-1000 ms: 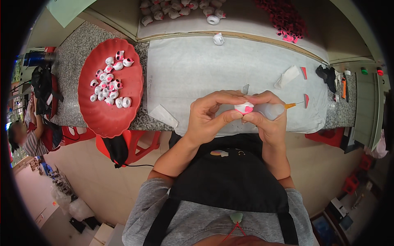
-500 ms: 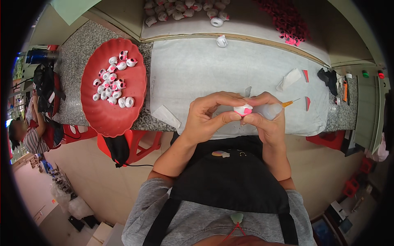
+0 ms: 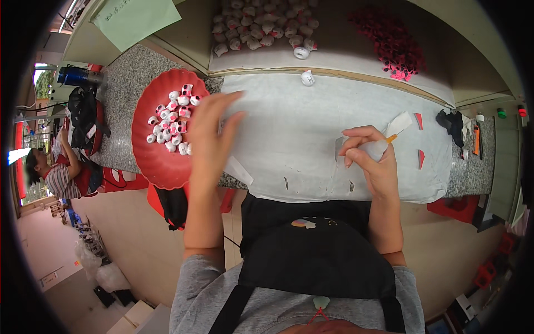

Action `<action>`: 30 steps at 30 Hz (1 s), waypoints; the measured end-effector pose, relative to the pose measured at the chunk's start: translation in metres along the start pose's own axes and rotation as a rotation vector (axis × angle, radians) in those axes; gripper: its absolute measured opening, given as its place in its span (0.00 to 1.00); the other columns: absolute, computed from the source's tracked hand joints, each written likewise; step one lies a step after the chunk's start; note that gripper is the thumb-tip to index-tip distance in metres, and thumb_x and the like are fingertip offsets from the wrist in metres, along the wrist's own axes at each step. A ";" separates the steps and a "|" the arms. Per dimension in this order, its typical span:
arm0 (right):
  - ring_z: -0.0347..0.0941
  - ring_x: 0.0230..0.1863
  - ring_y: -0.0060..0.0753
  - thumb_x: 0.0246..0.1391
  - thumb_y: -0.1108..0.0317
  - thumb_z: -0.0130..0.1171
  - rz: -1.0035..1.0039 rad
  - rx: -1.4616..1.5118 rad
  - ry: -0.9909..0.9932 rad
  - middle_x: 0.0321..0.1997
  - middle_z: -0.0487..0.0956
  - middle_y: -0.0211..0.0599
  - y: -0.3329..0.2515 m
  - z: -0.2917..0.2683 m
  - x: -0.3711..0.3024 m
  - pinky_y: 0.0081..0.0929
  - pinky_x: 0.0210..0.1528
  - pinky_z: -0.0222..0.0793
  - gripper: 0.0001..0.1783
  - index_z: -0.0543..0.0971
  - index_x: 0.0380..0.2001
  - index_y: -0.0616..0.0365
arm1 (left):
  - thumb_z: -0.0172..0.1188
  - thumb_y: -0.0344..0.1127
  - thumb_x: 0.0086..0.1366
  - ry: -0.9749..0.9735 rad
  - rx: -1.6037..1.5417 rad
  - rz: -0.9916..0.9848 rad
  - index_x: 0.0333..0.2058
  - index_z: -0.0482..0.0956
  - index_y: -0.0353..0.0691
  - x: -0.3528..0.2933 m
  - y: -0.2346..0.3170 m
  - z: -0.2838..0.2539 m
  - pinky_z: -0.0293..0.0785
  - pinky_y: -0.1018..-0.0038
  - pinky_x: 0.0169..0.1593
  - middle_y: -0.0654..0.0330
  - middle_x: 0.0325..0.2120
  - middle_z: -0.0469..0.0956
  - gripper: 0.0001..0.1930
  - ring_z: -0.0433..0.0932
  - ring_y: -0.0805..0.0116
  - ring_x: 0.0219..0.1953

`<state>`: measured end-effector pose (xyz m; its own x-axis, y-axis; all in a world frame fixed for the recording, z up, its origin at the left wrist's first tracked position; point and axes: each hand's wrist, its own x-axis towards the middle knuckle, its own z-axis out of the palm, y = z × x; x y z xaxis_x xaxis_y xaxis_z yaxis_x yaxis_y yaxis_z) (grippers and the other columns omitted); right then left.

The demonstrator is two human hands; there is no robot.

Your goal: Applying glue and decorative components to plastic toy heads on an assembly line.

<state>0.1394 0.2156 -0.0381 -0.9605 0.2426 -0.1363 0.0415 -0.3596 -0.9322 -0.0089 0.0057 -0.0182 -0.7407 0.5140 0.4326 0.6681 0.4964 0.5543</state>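
My left hand (image 3: 210, 131) reaches over the right rim of the scalloped red plate (image 3: 149, 162), thumb and fingers spread, with nothing visible between them. Several small white beads with pink and black marks (image 3: 171, 123) lie on the plate. The hand hides the plate's right edge. My right hand (image 3: 378, 161) is closed around a small translucent squeeze bottle (image 3: 374, 149) with an orange needle tip (image 3: 392, 138). It hovers over the white paper sheet (image 3: 300, 128). One white bead (image 3: 307, 78) stands alone at the sheet's far edge.
A shelf at the back holds a heap of white beads (image 3: 267, 28) and a pile of pink-and-black pieces (image 3: 395, 47). Folded white paper (image 3: 399, 123) and two small red pieces (image 3: 419, 121) lie to the right. Another person (image 3: 58, 172) sits at far left.
My left hand has gone from the middle to the plate on the left. The bead held between both hands is no longer there. My right hand keeps the bottle. The view has shifted slightly.
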 end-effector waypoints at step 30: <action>0.57 0.32 0.23 0.34 0.67 0.60 -0.666 -0.159 0.382 0.32 0.60 0.34 -0.019 0.017 -0.042 0.18 0.33 0.58 0.21 0.63 0.32 0.57 | 0.53 0.24 0.49 -0.121 -1.577 -0.477 0.38 0.64 0.35 -0.035 0.067 0.070 0.69 0.72 0.40 0.49 0.37 0.69 0.16 0.72 0.64 0.35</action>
<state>0.1742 0.1974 -0.0087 -0.6365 0.6657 0.3895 -0.4436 0.0972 -0.8910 0.0667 0.0701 -0.0463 -0.7856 0.6187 0.0100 -0.3841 -0.5002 0.7760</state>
